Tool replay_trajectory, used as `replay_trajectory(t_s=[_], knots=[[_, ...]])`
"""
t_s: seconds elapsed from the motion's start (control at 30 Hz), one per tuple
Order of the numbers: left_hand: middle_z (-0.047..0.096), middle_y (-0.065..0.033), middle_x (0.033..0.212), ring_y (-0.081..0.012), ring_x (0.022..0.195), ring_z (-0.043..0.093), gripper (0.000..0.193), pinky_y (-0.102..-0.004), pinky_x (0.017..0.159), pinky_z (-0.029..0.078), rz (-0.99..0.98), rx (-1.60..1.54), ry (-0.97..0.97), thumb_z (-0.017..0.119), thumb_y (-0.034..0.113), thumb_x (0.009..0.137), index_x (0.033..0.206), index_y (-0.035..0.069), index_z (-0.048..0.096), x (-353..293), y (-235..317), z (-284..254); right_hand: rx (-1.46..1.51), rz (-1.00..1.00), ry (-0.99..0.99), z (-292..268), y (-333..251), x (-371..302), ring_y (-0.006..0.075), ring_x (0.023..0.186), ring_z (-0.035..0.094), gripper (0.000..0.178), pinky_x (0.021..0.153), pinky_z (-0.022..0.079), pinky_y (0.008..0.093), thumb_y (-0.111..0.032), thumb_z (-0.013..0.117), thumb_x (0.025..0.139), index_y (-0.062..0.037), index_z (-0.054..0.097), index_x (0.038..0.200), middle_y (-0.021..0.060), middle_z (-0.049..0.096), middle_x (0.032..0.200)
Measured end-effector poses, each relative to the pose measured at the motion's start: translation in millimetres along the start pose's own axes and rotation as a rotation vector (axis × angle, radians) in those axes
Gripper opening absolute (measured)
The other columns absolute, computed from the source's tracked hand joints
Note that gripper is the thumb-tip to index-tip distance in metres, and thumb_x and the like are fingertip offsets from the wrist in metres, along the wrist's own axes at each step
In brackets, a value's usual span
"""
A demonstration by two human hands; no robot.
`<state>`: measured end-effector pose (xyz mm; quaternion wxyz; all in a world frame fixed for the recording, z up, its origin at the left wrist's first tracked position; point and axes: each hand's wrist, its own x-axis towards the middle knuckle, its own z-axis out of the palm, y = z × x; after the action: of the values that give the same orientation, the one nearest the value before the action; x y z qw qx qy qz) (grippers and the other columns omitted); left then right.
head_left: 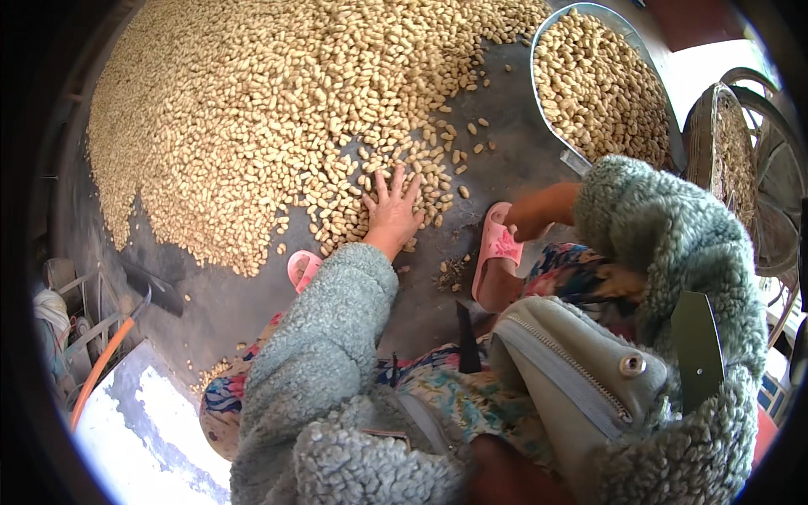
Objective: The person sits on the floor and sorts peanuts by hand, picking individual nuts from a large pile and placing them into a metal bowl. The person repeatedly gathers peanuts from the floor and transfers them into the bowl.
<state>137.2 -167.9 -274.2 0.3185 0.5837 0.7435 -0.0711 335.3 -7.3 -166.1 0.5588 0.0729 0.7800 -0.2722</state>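
My left hand (393, 215) lies palm down with its fingers spread on the near edge of a large heap of unshelled peanuts (252, 109). Several nuts touch its fingertips and sides. Beside my right knee, my right hand (532, 212) hangs over a pink slipper (492, 252) on my foot. Its fingers are bent and held together; whatever they hold, if anything, is hidden. At the upper right stands a wide metal pan (536, 80) full of peanuts. A few loose peanuts (473, 128) lie on the dark floor between heap and pan.
Small debris (454, 273) is scattered on the floor near my feet. An orange-handled tool (101, 370) leans at the left beside metal bars. A wheel-like frame (770, 168) and a woven basket (724, 151) stand at the right. My other pink slipper (304, 268) shows beside my left sleeve.
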Motion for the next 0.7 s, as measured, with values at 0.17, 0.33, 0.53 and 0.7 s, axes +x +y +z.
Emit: replay_trajectory(t_s=[0.17,0.33,0.53,0.7], knots=[[-0.001,-0.0042,0.160,-0.0409,0.144,-0.002,0.074,-0.0602,0.113,0.012,-0.067,0.059,-0.050,0.052,0.043,0.089,0.152,0.029,0.015,10.7,13.6,-17.5,0.075,0.162,0.281,32.5,71.4,94.4,0.0344,0.087,0.066,0.025,0.076,0.052,0.0450,-0.023,0.054,0.087,-0.0063,0.070,0.096,0.0168,0.069,0.091],[0.003,-0.0072,0.159,-0.0357,0.146,0.002,0.071,-0.0532,0.116,0.010,-0.050,0.072,0.023,0.052,0.036,0.090,0.151,0.029,0.018,10.8,-3.9,-41.9,0.563,0.292,1.436,10.3,67.1,113.0,0.0384,0.103,0.057,0.026,0.084,0.049,0.0451,-0.011,0.055,0.087,-0.0056,0.063,0.112,0.0212,0.057,0.116],[0.037,-0.0172,0.142,-0.0356,0.136,0.030,0.047,-0.0442,0.112,0.028,0.170,-0.041,0.153,0.050,0.019,0.089,0.135,0.009,0.044,53.8,24.7,-59.5,0.397,0.215,1.543,0.6,138.0,149.6,0.0348,0.094,0.059,0.025,0.079,0.050,0.0419,-0.004,0.058,0.086,-0.0059,0.062,0.111,0.0153,0.057,0.113],[0.059,-0.0172,0.104,-0.0361,0.096,0.059,0.019,-0.0437,0.085,0.049,0.121,-0.321,0.314,0.059,0.012,0.083,0.099,0.003,0.065,89.6,54.8,-28.1,1.302,-0.063,1.438,4.1,104.6,146.0,0.0239,0.081,0.063,0.018,0.069,0.051,0.0354,-0.012,0.060,0.088,-0.0030,0.063,0.103,0.0072,0.063,0.086]])
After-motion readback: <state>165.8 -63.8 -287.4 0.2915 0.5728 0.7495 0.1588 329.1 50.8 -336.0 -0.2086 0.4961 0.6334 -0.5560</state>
